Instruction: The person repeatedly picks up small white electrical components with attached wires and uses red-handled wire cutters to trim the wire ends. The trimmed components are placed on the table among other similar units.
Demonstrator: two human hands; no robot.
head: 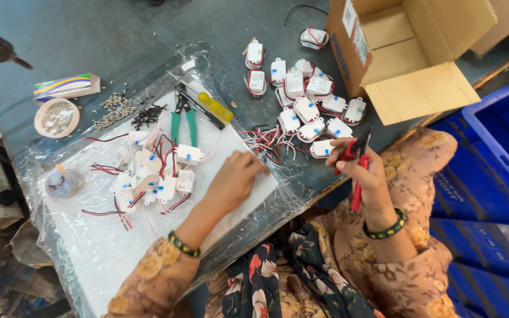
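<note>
Right hand point(365, 171) closed around red-handled pliers point(357, 171) above the table edge, left hand point(234, 179) fingers curled down on a white plastic-covered board point(107, 247), reaching red and black wires point(263, 141), small white modules point(310, 112) just beyond, open cardboard box point(407, 53) behind

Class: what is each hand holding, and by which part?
The right hand grips red-handled pliers by the handles; the left hand holds nothing visible.

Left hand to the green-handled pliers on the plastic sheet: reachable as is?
Probably yes. The left hand rests on the plastic sheet, empty as far as shows; the green-handled pliers lie just beyond it, uncovered, with only small white modules between.
</note>
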